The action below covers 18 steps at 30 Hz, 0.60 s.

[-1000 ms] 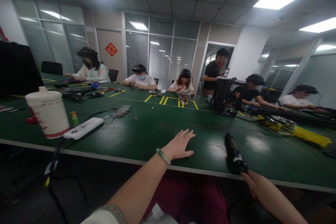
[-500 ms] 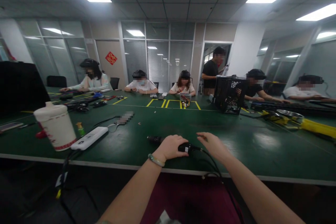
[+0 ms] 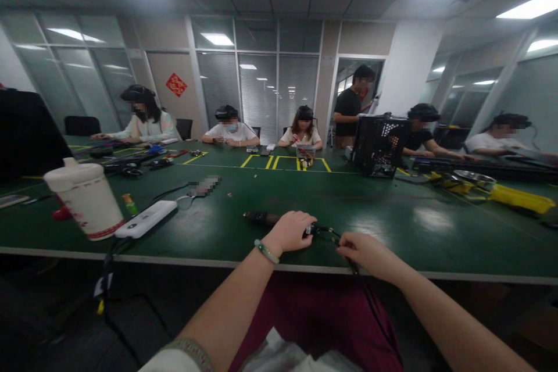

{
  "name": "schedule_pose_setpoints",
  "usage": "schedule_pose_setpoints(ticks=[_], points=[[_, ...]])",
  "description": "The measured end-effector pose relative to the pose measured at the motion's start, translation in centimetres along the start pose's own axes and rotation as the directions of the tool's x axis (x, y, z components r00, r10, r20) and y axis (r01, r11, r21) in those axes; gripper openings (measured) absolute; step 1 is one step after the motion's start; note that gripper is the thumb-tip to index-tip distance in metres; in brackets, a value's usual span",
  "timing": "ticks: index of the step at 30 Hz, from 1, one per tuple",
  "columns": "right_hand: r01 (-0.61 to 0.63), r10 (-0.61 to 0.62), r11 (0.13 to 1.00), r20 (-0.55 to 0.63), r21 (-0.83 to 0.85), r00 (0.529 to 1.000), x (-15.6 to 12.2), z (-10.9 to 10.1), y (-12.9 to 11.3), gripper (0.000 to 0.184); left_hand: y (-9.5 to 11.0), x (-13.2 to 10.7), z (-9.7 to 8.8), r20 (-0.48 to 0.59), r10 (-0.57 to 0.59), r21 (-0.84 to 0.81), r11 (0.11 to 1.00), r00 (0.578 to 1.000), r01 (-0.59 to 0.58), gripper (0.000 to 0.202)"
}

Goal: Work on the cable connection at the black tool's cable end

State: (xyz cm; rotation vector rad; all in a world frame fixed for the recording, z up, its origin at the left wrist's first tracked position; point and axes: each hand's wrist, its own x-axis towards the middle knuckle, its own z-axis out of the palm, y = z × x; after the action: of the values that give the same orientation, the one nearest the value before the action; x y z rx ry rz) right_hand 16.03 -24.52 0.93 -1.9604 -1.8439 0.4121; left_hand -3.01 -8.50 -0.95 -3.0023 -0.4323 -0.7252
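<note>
A long black wand-shaped electric tool (image 3: 260,218) lies across the green table in front of me; I cannot tell its exact kind. My left hand (image 3: 291,231) is wrapped over its thicker right end, hiding much of the body. A black cable (image 3: 323,229) leaves that end and loops toward the right. With fingers pinched together, my right hand (image 3: 364,250) grips this cable close to the table's front edge. Below the hand the cord hangs down over the edge toward my lap.
To the left are a white lidded cup (image 3: 87,200), a white power strip (image 3: 146,219) and a small green bottle (image 3: 129,204). A black computer case (image 3: 380,146) stands at the back right, with a yellow tool (image 3: 521,197) beyond it. Several people sit around the table.
My right hand has gone from open beside the cable to closed on it. My left hand stays over the black tool. The view has tilted slightly downward.
</note>
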Motion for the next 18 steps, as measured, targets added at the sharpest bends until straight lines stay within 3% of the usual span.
schedule_pose_setpoints(ticks=[5,10,18], points=[[0.059,-0.023,0.931,-0.105,0.360,0.994,5.9,-0.5,1.1,0.026,0.3,1.9,1.2,0.000,-0.073,0.056,0.996,0.997,0.073,0.027],[0.130,-0.080,0.886,-0.128,0.445,0.988,10.3,0.8,2.0,0.029,-0.7,2.7,1.7,-0.016,-0.091,0.065,0.994,0.996,0.092,0.024],[0.153,-0.061,0.924,-0.262,0.349,0.963,7.8,4.2,3.0,0.024,-0.8,2.0,1.6,-0.047,-0.077,0.032,0.996,0.996,0.079,0.021]])
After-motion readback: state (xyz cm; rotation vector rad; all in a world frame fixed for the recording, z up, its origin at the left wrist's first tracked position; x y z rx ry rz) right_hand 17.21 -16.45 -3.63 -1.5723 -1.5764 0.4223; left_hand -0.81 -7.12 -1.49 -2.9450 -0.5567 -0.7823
